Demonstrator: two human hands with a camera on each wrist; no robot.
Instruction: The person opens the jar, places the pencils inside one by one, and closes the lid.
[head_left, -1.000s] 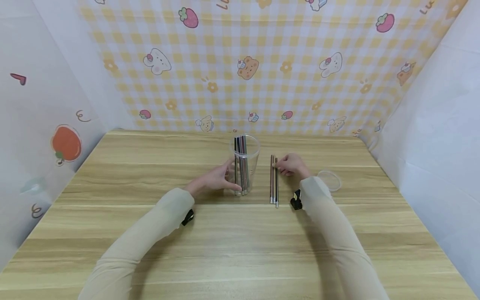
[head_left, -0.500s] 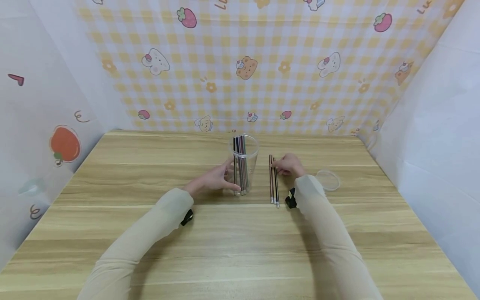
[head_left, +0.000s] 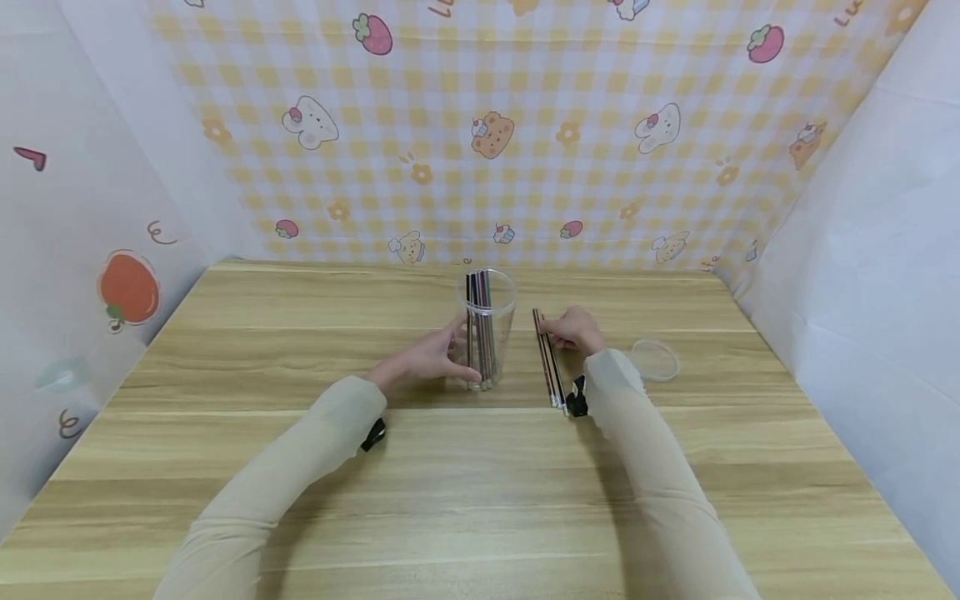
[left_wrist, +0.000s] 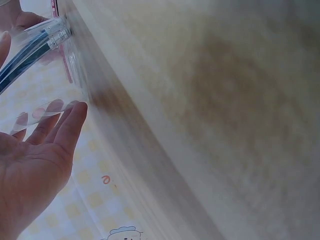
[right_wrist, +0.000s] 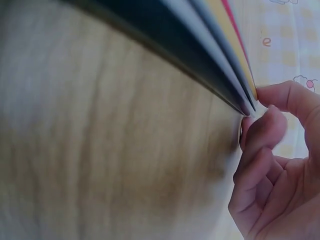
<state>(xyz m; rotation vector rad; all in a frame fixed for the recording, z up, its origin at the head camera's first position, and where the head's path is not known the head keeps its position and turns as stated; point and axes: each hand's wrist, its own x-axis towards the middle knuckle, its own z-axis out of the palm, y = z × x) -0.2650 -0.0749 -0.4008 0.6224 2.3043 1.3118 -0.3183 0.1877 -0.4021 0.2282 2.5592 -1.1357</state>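
Just left of the table's middle stands a clear plastic cup (head_left: 506, 333), upright, with several pencils (head_left: 480, 342) inside. My left hand (head_left: 429, 358) holds its left side, thumb toward me and fingers behind; in the left wrist view the fingers (left_wrist: 65, 127) curve along the clear wall. To the right of the cup, my right hand (head_left: 576, 328) pinches a small bundle of pencils (head_left: 550, 367) near their far ends. The right wrist view shows dark, yellow and red pencils (right_wrist: 215, 40) meeting between thumb and fingers. Their white-tipped ends point toward me, at or close to the tabletop.
A clear round lid (head_left: 654, 360) lies on the wooden table (head_left: 465, 500), right of my right hand. Behind the table hangs a yellow checked cloth (head_left: 420, 100). White sheets (head_left: 870, 250) flank both sides. Black wrist devices (head_left: 373, 434) show under both sleeves.
The right hand has shifted slightly left with the pencils. Their near ends have swung right, so the bundle now slants. The left hand and cup have stayed in place.
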